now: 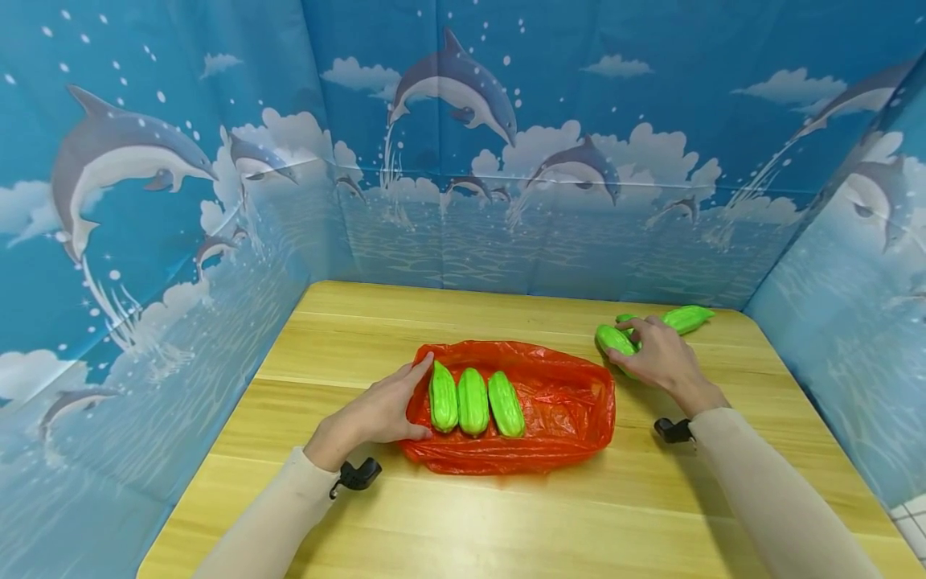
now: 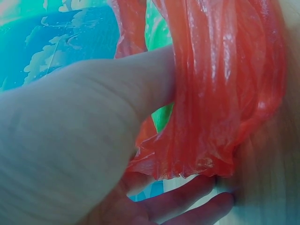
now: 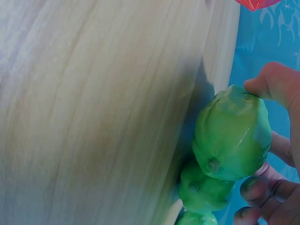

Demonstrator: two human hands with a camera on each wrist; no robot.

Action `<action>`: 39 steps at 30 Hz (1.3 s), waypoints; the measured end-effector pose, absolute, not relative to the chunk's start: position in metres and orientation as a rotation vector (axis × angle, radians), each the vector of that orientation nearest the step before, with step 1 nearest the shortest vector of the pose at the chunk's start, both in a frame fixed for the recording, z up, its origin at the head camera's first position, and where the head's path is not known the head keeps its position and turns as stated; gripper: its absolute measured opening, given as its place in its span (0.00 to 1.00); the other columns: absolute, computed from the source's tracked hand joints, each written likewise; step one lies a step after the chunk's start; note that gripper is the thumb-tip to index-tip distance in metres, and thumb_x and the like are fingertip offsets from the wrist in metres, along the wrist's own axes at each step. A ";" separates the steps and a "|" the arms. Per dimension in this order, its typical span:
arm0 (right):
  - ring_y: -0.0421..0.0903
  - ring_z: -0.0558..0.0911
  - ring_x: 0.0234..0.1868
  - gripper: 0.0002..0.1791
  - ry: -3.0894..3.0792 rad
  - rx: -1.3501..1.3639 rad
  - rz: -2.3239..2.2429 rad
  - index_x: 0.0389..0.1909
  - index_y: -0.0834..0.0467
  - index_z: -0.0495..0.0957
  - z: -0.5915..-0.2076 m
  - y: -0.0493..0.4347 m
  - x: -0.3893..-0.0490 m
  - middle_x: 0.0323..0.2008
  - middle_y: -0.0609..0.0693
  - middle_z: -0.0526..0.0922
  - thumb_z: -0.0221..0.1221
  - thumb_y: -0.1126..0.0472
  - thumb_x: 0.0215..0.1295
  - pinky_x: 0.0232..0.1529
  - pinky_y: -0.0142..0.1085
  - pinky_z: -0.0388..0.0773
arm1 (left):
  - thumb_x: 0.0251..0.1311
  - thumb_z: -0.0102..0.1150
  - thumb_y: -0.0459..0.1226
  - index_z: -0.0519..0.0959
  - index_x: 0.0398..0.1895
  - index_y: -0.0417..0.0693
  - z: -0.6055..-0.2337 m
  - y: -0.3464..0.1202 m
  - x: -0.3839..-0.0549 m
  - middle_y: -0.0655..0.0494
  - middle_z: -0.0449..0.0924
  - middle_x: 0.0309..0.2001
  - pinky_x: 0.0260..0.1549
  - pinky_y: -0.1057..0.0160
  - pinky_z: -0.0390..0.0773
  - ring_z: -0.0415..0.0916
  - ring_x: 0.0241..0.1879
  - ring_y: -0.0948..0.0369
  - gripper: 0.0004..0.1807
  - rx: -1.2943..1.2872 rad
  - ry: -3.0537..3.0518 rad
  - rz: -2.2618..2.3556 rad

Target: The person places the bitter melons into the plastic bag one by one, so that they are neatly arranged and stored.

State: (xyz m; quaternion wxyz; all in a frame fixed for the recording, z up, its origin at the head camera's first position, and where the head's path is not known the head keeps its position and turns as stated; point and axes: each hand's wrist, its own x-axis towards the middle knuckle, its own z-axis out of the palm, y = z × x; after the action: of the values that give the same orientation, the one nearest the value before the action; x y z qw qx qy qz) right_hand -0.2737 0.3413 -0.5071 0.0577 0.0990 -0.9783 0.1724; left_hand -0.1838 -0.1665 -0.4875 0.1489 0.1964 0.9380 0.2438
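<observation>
In the head view, a red plastic bag (image 1: 571, 402) lies spread open, with three green ridged gourds (image 1: 473, 402) side by side in its left half. My left hand (image 1: 376, 410) grips the bag's left rim; the left wrist view shows the thumb inside the bag and other fingers outside it. At the right, my right hand (image 1: 654, 354) holds a green ridged gourd (image 3: 232, 133) between thumb and fingers. Two more gourds lie by that hand, one (image 1: 687, 319) pointing right and one (image 1: 625, 318) mostly hidden behind the fingers.
Everything rests on a light wooden table (image 1: 463, 531). A blue dolphin-print curtain (image 1: 506, 257) encloses its back and sides. Black wrist mounts (image 1: 359, 474) show under both wrists.
</observation>
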 end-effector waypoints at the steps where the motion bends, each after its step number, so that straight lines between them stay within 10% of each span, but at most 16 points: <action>1: 0.68 0.88 0.52 0.38 -2.963 0.302 0.524 0.77 0.63 0.83 -0.507 0.342 -0.273 0.55 0.69 0.87 0.72 0.43 0.78 0.43 0.67 0.89 | 0.67 0.87 0.45 0.45 1.00 0.52 -0.488 -0.166 -0.184 0.35 0.56 0.95 0.90 0.29 0.65 0.59 0.93 0.35 0.70 0.563 2.696 0.698; 39: 0.68 0.87 0.48 0.35 -2.832 0.309 0.565 0.73 0.65 0.86 -0.493 0.336 -0.258 0.55 0.70 0.87 0.74 0.45 0.77 0.42 0.63 0.85 | 0.67 0.88 0.45 0.46 1.00 0.50 -0.488 -0.164 -0.184 0.33 0.55 0.94 0.88 0.32 0.70 0.63 0.91 0.34 0.70 0.580 2.710 0.680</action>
State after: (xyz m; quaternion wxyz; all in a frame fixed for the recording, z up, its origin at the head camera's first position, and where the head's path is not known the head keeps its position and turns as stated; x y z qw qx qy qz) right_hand -0.2577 0.3365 -0.4927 0.1184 0.1056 -0.9683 0.1932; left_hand -0.1839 -0.1645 -0.4881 0.1436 0.2011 0.9398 0.2360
